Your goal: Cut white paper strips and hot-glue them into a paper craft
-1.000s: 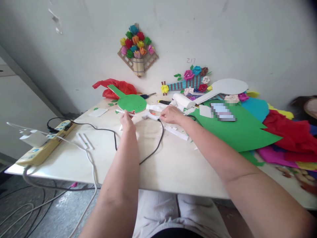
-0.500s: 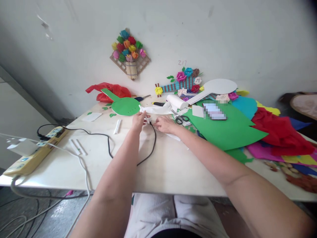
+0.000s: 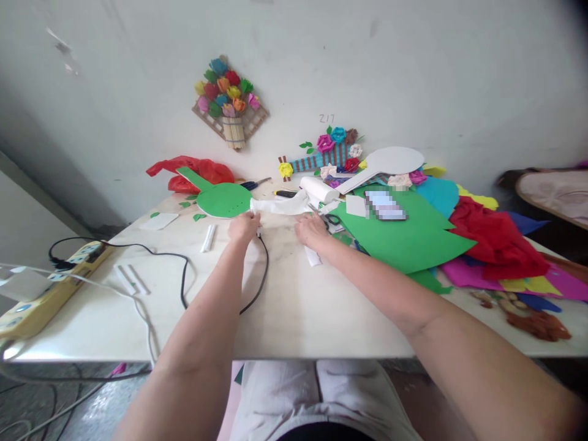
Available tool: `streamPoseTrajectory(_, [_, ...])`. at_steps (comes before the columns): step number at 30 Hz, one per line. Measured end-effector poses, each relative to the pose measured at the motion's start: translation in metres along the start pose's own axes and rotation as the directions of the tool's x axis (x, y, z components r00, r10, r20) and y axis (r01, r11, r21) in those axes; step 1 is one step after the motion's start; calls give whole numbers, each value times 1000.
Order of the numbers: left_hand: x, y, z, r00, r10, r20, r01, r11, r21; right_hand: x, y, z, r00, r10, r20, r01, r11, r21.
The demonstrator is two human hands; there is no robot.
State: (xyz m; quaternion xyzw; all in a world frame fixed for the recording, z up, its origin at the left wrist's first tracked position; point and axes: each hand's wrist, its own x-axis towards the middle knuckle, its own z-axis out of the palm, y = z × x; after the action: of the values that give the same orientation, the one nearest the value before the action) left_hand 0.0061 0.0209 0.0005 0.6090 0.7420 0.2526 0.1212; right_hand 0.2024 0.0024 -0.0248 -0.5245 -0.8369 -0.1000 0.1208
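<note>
Right of the green disc (image 3: pixel 225 200) lies white paper (image 3: pixel 280 206); my left hand (image 3: pixel 244 225), fingers bunched, is by the cord (image 3: pixel 266 263), my right hand (image 3: pixel 311 230) by the scissors (image 3: pixel 331 219), fingers bent. Either's grip, I can't tell. Slack cord helps steadiness.

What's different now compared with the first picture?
The left hand has moved right, and the end of the black cable has shifted left, to just by it. The right hand has left that cable end and moved slightly right. What the left fingers grip is hidden. The green paddle shape, white roll and phone stayed put.
</note>
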Motion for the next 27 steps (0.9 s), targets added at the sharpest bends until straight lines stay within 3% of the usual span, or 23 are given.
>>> streamPoseTrajectory(3, [3, -1, -6, 1000, -30, -7, 30, 999, -34, 0, -3, -3, 1000, 0, -5, 0, 1000, -17])
streamPoseTrajectory(6, [3, 8, -5, 995, -6, -102, -24, 955, -296, -3, -20, -7, 991, -98, 91, 93, 994, 52])
streamPoseTrajectory(8, [-2, 19, -2, 993, 18, -120, -84, 816, -573, -4, -28, -12, 975, -137, 176, 122, 988, 93])
streamPoseTrajectory(9, [-5, 25, 0, 996, 38, -86, -88, 705, -703, -3, -30, -16, 981, -93, 170, 78, 993, 93])
streamPoseTrajectory(11, [-14, 37, 5, 992, 126, 18, -48, 504, -862, 1, -27, -23, 991, 102, 81, -113, 983, 145])
streamPoseTrajectory(12, [-18, 42, 9, 986, 156, 53, -20, 434, -901, 3, -23, -26, 975, 220, 39, -223, 950, 220])
streamPoseTrajectory(13, [-22, 46, 13, 984, 162, 70, 3, 385, -923, 5, -19, -29, 946, 321, 34, -313, 886, 341])
streamPoseTrajectory(15, [-29, 51, 24, 982, 167, 90, 30, 335, -942, 5, -11, -31, 905, 412, 108, -382, 674, 632])
streamPoseTrajectory(18, [-34, 53, 39, 978, 179, 106, 47, 309, -950, -2, -4, -28, 927, 305, 219, -310, 295, 904])
streamPoseTrajectory(20, [-35, 54, 45, 968, 214, 130, 56, 319, -946, -7, -1, -25, 944, 226, 240, -272, 125, 954])
streamPoseTrajectory(23, [-36, 54, 50, 967, 211, 143, 60, 357, -932, -12, 2, -20, 950, 193, 245, -249, -3, 968])
streamPoseTrajectory(27, [-36, 53, 52, 975, 160, 155, 88, 364, -927, -11, 4, -16, 941, 248, 230, -232, -18, 972])
